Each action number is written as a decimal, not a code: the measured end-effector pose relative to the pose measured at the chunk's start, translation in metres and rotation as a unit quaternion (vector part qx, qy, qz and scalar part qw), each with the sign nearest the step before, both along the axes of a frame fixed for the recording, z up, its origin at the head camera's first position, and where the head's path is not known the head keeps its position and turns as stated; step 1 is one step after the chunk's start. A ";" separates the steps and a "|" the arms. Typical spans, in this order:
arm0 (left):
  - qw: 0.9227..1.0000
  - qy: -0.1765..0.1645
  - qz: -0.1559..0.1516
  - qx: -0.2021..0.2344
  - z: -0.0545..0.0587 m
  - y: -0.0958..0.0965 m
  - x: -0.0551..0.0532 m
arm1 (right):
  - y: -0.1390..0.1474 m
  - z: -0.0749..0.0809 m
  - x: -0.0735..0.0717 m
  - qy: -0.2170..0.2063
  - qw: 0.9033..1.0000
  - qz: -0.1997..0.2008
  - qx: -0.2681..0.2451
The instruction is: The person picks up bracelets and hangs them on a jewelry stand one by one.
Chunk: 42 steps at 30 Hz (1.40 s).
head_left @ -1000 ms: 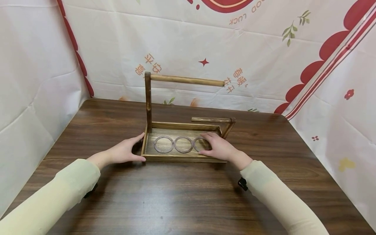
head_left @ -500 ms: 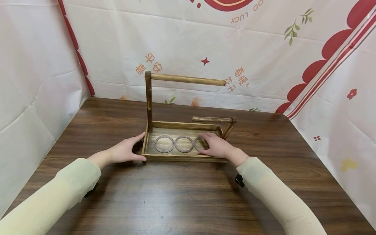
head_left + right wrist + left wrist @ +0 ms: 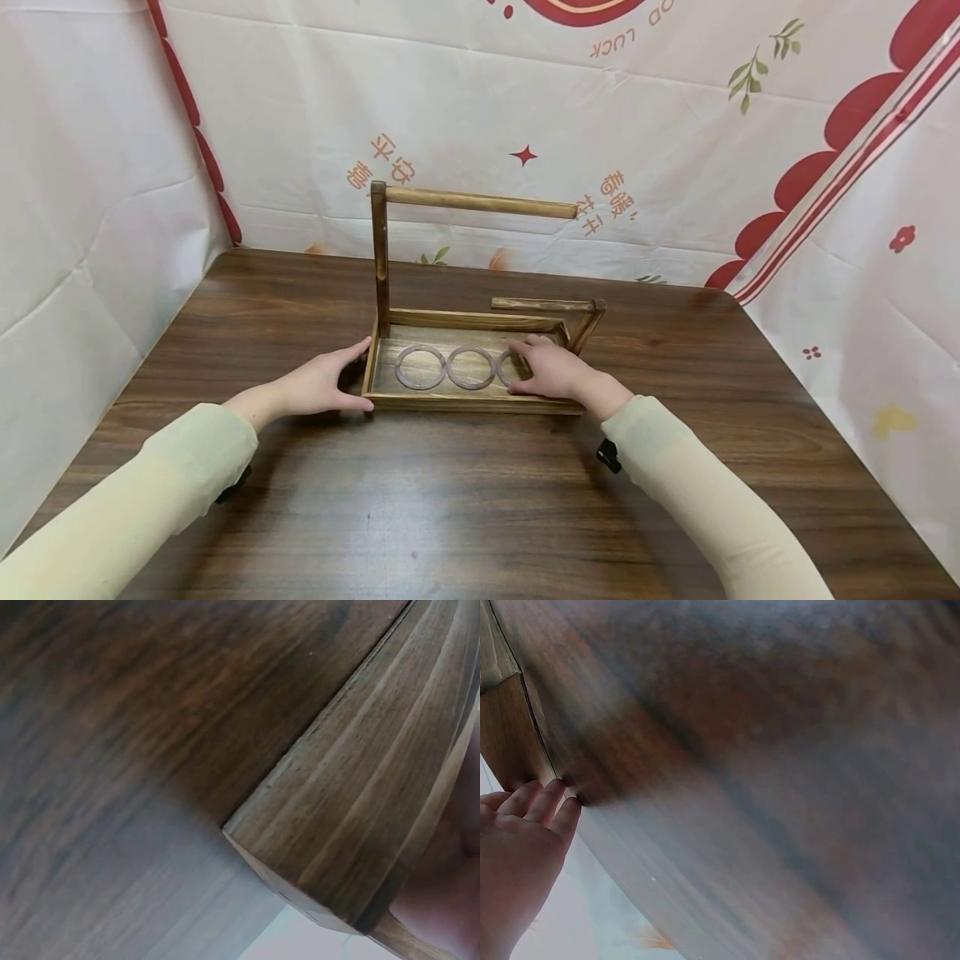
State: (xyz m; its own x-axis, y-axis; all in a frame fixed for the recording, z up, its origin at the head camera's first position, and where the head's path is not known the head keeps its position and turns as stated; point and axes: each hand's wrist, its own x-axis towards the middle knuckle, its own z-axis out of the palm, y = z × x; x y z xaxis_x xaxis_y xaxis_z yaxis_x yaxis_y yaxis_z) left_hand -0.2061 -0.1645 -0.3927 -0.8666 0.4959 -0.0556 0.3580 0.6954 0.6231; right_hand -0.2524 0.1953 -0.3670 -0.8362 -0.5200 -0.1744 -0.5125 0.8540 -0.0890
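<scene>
A shallow brown wooden tray (image 3: 472, 404) stands on the table, a tall post and bar at its left and a lower bent bar at its right end. Three grey-brown rings (image 3: 422, 367) lie in a touching row on its floor. My left hand (image 3: 318, 385) touches the tray's left end, thumb at the front corner, fingers straight and spread toward the back. My right hand (image 3: 555, 371) reaches over the front wall and holds the right-hand ring (image 3: 501, 369), thumb on its near edge, fingers on its far edge. The hand hides part of that ring.
The dark wood-grain table (image 3: 420, 500) spreads around the tray. A white printed cloth (image 3: 465, 100) hangs behind and at both sides. The tray's upper bar (image 3: 480, 202) runs above its back part; the lower bar (image 3: 540, 305) lies behind the right hand.
The right wrist and sleeve have shifted slightly left and the view has turned a little. The left hand, tray and rings keep their places.
</scene>
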 end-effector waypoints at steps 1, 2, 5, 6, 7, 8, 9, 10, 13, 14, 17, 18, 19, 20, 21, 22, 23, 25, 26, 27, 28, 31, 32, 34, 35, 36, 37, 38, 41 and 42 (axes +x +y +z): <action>1.000 0.000 0.000 0.000 0.000 0.000 0.000 | 0.000 0.000 0.000 0.001 1.000 0.000 0.002; 1.000 0.000 0.000 0.000 0.000 0.000 0.000 | 0.000 0.000 0.000 0.000 1.000 0.000 0.003; 1.000 0.000 -0.001 0.001 0.001 0.001 0.000 | 0.000 0.001 0.000 0.000 1.000 -0.002 0.005; 1.000 0.000 -0.001 0.001 0.001 0.001 0.000 | 0.000 0.001 0.000 -0.001 1.000 -0.004 0.004; 1.000 0.000 -0.001 0.001 0.001 0.001 0.000 | 0.000 0.001 0.000 -0.002 1.000 -0.005 0.004; 1.000 0.000 -0.001 0.001 0.001 0.001 0.000 | 0.000 0.001 0.000 -0.003 1.000 -0.006 0.001; 1.000 -0.001 -0.001 0.001 0.001 0.001 0.000 | 0.000 0.001 -0.001 -0.003 1.000 -0.007 -0.002; 1.000 -0.001 -0.001 0.001 0.001 0.001 0.000 | 0.000 0.001 -0.001 -0.003 1.000 -0.009 -0.004; 1.000 -0.002 -0.002 0.002 0.001 0.001 0.001 | 0.001 0.001 0.000 -0.006 1.000 -0.015 -0.018; 1.000 -0.001 -0.004 0.001 0.001 0.001 0.001 | 0.001 0.001 0.001 -0.008 0.999 -0.019 -0.026; 1.000 0.000 -0.008 0.001 0.001 0.001 0.001 | 0.004 0.001 0.001 -0.016 0.998 -0.025 -0.064; 1.000 0.001 -0.009 0.001 0.001 0.001 0.001 | 0.006 0.001 0.002 -0.021 0.996 -0.029 -0.079; 1.000 0.001 -0.010 0.000 0.001 0.002 0.001 | 0.007 0.002 0.002 -0.027 0.995 -0.032 -0.096; 1.000 0.001 -0.009 0.000 0.001 0.002 0.002 | 0.009 0.002 0.003 -0.031 0.993 -0.033 -0.111; 1.000 0.001 -0.009 0.001 0.001 0.002 0.002 | 0.010 0.003 0.003 -0.036 0.991 -0.034 -0.124; 1.000 0.001 -0.008 0.001 0.002 0.002 0.002 | 0.011 0.004 0.004 -0.040 0.989 -0.036 -0.135; 1.000 0.000 -0.007 0.001 0.002 0.002 0.002 | 0.012 0.005 0.005 -0.044 0.988 -0.039 -0.143; 1.000 0.000 -0.006 0.001 0.002 0.002 0.002 | 0.013 0.007 0.006 -0.051 0.985 -0.042 -0.157; 1.000 0.000 -0.006 0.002 0.002 0.002 0.002 | 0.014 0.007 0.006 -0.052 0.985 -0.041 -0.162; 1.000 0.000 -0.007 0.002 0.002 0.001 0.002 | 0.014 0.008 0.006 -0.054 0.984 -0.043 -0.165; 1.000 0.000 -0.007 0.001 0.002 0.001 0.002 | 0.015 0.008 0.006 -0.055 0.983 -0.042 -0.167; 1.000 0.002 -0.008 0.000 0.001 0.001 0.002 | 0.016 0.010 0.008 -0.057 0.982 -0.042 -0.174; 1.000 0.002 -0.008 0.000 0.001 0.001 0.002 | 0.016 0.010 0.008 -0.057 0.982 -0.040 -0.175; 1.000 0.004 -0.009 0.000 0.001 0.001 0.002 | 0.016 0.011 0.009 -0.057 0.981 -0.039 -0.181; 1.000 0.004 -0.009 0.000 0.001 0.000 0.001 | 0.016 0.012 0.010 -0.060 0.980 -0.040 -0.187; 1.000 0.005 -0.010 0.000 0.001 0.000 0.001 | 0.016 0.012 0.010 -0.063 0.978 -0.041 -0.193; 1.000 0.005 -0.010 0.000 0.001 0.000 0.001 | 0.016 0.013 0.010 -0.065 0.977 -0.041 -0.199; 1.000 0.005 -0.010 0.000 0.001 0.000 0.001 | 0.017 0.013 0.010 -0.067 0.976 -0.042 -0.205; 1.000 0.003 -0.008 0.002 0.001 0.000 0.001 | 0.018 0.012 0.010 -0.074 0.971 -0.043 -0.222; 1.000 0.002 -0.007 0.003 0.000 0.000 0.001 | 0.019 0.012 0.010 -0.074 0.971 -0.043 -0.225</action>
